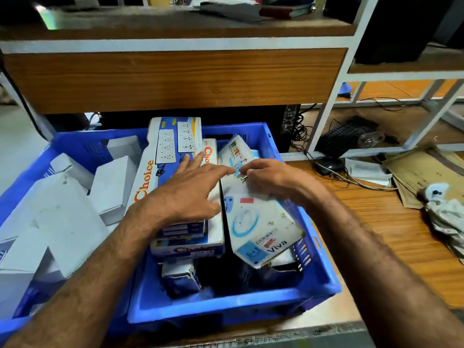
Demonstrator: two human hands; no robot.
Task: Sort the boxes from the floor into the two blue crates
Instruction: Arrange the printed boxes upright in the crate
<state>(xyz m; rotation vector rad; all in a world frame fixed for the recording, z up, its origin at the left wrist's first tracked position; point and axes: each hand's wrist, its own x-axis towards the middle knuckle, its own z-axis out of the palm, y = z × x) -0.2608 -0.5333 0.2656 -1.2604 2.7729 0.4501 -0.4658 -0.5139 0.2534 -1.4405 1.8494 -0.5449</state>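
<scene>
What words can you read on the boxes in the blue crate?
"Choice": in red, on the big upright box under the left hand.
"Choice", partly hidden: on the flat box below it.
"Viva" and "6+1": on the white box that the right hand touches.
Other print is too blurred.

We saw two blue crates side by side, the right crate (233, 301) packed with printed boxes and the left crate (75, 144) with plain white boxes (62, 212) tumbled at angles. In the right one, "Choice" boxes (160, 156) lay stacked and slanted against the far wall. Just beside them a white "Viva" box (261, 227) with a blue ring lay tilted against the right wall.
</scene>
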